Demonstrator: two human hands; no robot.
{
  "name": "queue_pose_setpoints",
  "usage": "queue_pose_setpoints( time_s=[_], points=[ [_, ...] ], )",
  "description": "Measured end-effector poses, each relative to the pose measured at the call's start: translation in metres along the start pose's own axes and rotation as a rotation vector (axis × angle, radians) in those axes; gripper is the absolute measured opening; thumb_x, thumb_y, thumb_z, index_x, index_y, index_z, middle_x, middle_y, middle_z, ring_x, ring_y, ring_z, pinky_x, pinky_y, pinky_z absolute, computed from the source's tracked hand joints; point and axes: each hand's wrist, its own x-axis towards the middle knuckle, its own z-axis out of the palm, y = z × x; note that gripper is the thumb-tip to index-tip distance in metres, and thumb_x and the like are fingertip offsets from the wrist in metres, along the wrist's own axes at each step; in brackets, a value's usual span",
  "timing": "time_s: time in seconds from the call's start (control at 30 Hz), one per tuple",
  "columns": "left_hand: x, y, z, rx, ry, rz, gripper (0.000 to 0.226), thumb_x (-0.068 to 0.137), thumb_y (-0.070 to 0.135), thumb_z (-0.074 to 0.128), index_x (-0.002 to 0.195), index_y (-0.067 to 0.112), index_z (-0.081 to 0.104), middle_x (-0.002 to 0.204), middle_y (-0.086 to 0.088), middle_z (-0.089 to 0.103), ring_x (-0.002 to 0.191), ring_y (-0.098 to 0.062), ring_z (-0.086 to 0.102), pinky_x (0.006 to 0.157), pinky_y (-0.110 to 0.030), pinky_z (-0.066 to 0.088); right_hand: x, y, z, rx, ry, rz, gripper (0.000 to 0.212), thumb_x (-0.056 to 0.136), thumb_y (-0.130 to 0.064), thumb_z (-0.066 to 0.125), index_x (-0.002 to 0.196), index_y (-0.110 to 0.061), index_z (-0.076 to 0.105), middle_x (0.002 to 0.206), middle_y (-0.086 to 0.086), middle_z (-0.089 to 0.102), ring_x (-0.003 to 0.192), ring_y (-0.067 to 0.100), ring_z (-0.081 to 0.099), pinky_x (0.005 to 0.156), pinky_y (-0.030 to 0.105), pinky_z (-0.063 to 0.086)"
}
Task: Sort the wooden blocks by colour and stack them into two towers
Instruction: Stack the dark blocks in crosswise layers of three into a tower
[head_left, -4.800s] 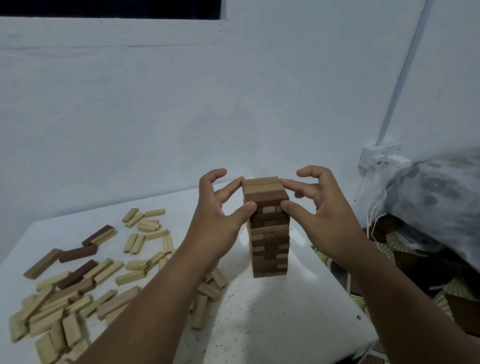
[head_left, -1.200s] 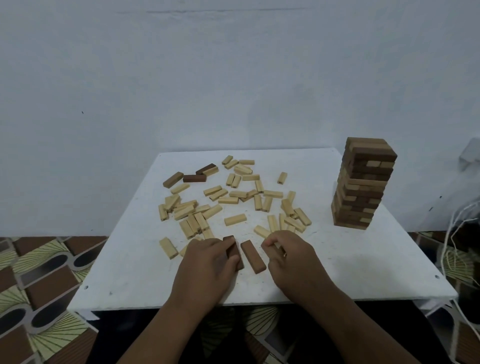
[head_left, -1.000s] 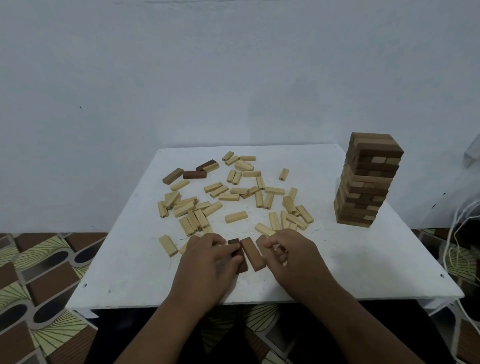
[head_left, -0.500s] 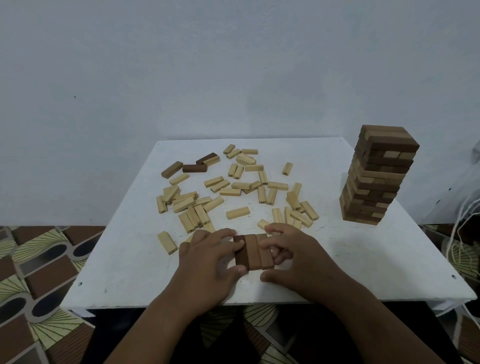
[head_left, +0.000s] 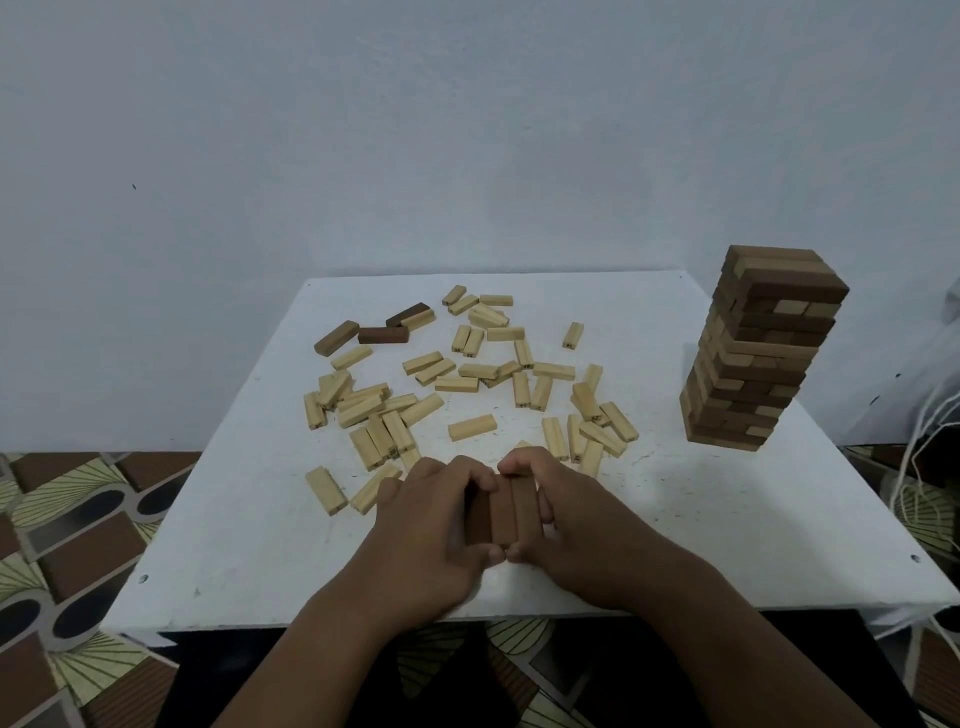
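Hands at the near edge of the white table (head_left: 249, 561): my left hand (head_left: 431, 540) and right hand (head_left: 582, 530) cup a row of three dark blocks (head_left: 501, 512) lying flat and side by side. Fingers of both hands are curled round the row, pressing its long outer sides inward while thumbs and fingertips close over its near and far ends. Both wrists sit low, forearms coming in from the near edge and converging on the row.

Handling, as I judge it: small, stiff, light pieces of smooth wood, unlikely to break but ready to slide apart, so I hold the outer long faces and squeeze evenly (a loose grip would probably let the middle block drop out).

Farther back, pale blocks (head_left: 470, 395) lie scattered across the middle of the table, some touching, some overlapping. Beyond them, at the far left of the scatter, three more dark blocks (head_left: 371, 332) lie loose. At the far right stands a tall brown tower (head_left: 753, 353), well apart from my hands; its layers sit slightly twisted (a nudge there looks risky). No pale tower is begun yet.
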Motion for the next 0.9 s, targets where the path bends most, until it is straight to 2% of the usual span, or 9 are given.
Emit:
queue_pose_setpoints(
  time_s=[0.13,0.2,0.27,0.4,0.53,0.63,0.73,0.83,0.9],
  points=[
    [0.002,0.001,-0.006,-0.107,0.021,-0.009,0.059,0.071,0.045,0.078,0.113,0.048,0.037,0.115,0.024,0.044,0.111,-0.01,0.04,0.091,-0.036,0.042,-0.005,-0.008,-0.008,0.007,0.008,-0.015,0.06,0.082,-0.026,0.076,0.124,-0.043,0.037,0.107,-0.014,0.052,0.092,0.001,0.054,0.073,0.018,0.05],
    [0.006,0.005,-0.013,-0.163,0.055,0.018,0.063,0.067,0.044,0.081,0.115,0.044,0.04,0.12,0.025,0.048,0.116,-0.007,0.044,0.093,-0.037,0.045,-0.008,-0.016,-0.02,0.003,0.045,-0.017,0.058,0.082,-0.027,0.077,0.124,-0.04,0.039,0.095,-0.019,0.047,0.082,-0.004,0.049,0.067,0.009,0.043],
    [0.013,0.012,-0.023,-0.196,0.089,0.065,0.064,0.067,0.042,0.083,0.114,0.043,0.04,0.123,0.023,0.053,0.118,-0.005,0.047,0.094,-0.033,0.044,-0.012,-0.024,-0.036,-0.01,0.09,-0.016,0.059,0.081,-0.027,0.078,0.123,-0.039,0.039,0.088,-0.02,0.044,0.076,-0.006,0.047,0.065,0.007,0.04],
    [0.031,0.039,-0.045,-0.223,0.133,0.167,0.064,0.07,0.033,0.086,0.109,0.045,0.037,0.123,0.024,0.056,0.12,0.005,0.047,0.091,-0.015,0.037,-0.017,-0.041,-0.076,-0.041,0.161,-0.041,0.061,0.079,-0.025,0.081,0.117,-0.042,0.036,0.085,-0.018,0.047,0.075,-0.003,0.05,0.066,0.011,0.041],
    [0.059,0.08,-0.066,-0.215,0.145,0.247,0.067,0.069,0.037,0.086,0.111,0.043,0.035,0.121,0.025,0.057,0.121,0.0,0.049,0.094,-0.024,0.039,-0.026,-0.056,-0.127,-0.121,0.223,-0.036,0.056,0.082,-0.028,0.078,0.113,-0.046,0.035,0.082,-0.021,0.047,0.078,-0.009,0.049,0.062,0.016,0.041],
    [0.08,0.114,-0.079,-0.171,0.157,0.32,0.069,0.068,0.041,0.085,0.113,0.044,0.033,0.121,0.026,0.058,0.122,-0.004,0.045,0.087,-0.017,0.032,-0.032,-0.061,-0.168,-0.174,0.298,-0.058,0.055,0.078,-0.029,0.08,0.109,-0.044,0.038,0.085,-0.022,0.054,0.079,-0.002,0.052,0.063,0.017,0.04],
    [0.103,0.148,-0.088,-0.169,0.148,0.374,0.069,0.069,0.043,0.083,0.112,0.048,0.031,0.122,0.027,0.057,0.123,-0.011,0.036,0.084,-0.015,0.028,-0.036,-0.063,-0.208,-0.224,0.319,-0.043,0.053,0.078,-0.028,0.08,0.109,-0.041,0.04,0.088,-0.035,0.055,0.074,-0.004,0.056,0.062,0.015,0.037],
    [0.128,0.174,-0.091,-0.16,0.133,0.408,0.068,0.07,0.047,0.083,0.113,0.049,0.03,0.12,0.027,0.058,0.124,-0.015,0.033,0.083,-0.015,0.026,-0.036,-0.058,-0.242,-0.239,0.333,-0.029,0.052,0.077,-0.026,0.081,0.108,-0.04,0.041,0.1,-0.021,0.059,0.072,0.01,0.059,0.063,0.025,0.048],
    [0.147,0.188,-0.087,-0.159,0.107,0.415,0.067,0.071,0.048,0.082,0.114,0.048,0.03,0.12,0.027,0.058,0.124,-0.016,0.033,0.082,-0.015,0.026,-0.036,-0.05,-0.261,-0.253,0.334,0.003,0.052,0.077,-0.027,0.082,0.107,-0.042,0.042,0.11,-0.02,0.058,0.077,0.016,0.061,0.067,0.033,0.055]
  ],
)
